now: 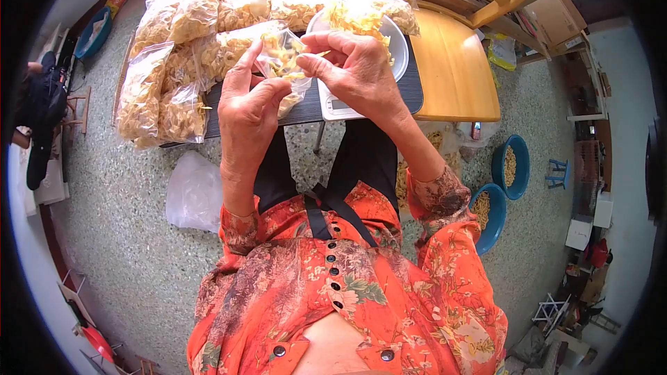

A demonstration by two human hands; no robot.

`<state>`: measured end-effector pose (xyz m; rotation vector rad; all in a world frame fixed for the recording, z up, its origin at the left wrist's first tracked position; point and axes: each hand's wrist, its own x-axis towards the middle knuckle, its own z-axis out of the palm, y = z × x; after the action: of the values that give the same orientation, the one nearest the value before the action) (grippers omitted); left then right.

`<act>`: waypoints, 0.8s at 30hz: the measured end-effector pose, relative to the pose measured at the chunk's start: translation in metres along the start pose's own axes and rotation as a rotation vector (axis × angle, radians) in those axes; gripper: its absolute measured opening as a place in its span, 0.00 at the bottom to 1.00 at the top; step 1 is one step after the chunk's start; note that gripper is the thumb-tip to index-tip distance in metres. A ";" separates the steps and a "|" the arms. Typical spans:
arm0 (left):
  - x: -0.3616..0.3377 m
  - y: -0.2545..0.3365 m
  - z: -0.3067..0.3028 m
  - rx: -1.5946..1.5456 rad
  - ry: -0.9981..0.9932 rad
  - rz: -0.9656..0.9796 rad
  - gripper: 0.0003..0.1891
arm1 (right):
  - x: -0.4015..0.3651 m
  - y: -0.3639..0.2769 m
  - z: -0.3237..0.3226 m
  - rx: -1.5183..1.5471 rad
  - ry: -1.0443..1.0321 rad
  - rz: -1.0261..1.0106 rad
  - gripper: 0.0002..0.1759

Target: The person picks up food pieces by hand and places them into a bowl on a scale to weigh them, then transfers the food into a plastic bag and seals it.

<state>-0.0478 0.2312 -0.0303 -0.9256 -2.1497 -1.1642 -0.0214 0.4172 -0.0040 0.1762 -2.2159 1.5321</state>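
Note:
A clear plastic bag (280, 59) holding some dried yellow strips is held up in front of me. My left hand (249, 101) pinches the bag's left side between thumb and fingers. At the bag's right side my right hand (358, 69) is closed, thumb against fingers, with a bit of yellow strip showing between them. Behind my right hand, a white bowl (399, 48) heaped with dried yellow strips (356, 18) rests on a white scale (336, 110). The scale's display is partly covered by my wrist.
Filled clear bags (184, 69) cover the left and back of the dark table (411, 94). A wooden chair (455, 62) adjoins it on the right. Blue basins (495, 226) with pale pieces and a plastic sheet (194, 191) lie on the floor. Another person (45, 111) is at far left.

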 end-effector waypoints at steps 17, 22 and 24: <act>0.003 0.002 -0.008 0.017 0.017 0.043 0.07 | 0.012 0.056 -0.057 -0.612 -0.093 -0.282 0.18; 0.005 0.002 -0.007 0.033 -0.002 0.048 0.07 | 0.021 0.059 -0.046 -0.778 -0.097 -0.439 0.17; 0.005 0.003 -0.007 0.031 -0.008 0.042 0.07 | 0.021 0.065 -0.047 -0.840 -0.130 -0.447 0.17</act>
<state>-0.0479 0.2275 -0.0219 -0.9579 -2.1384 -1.1056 -0.0495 0.4873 -0.0370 0.4665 -2.4933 0.3113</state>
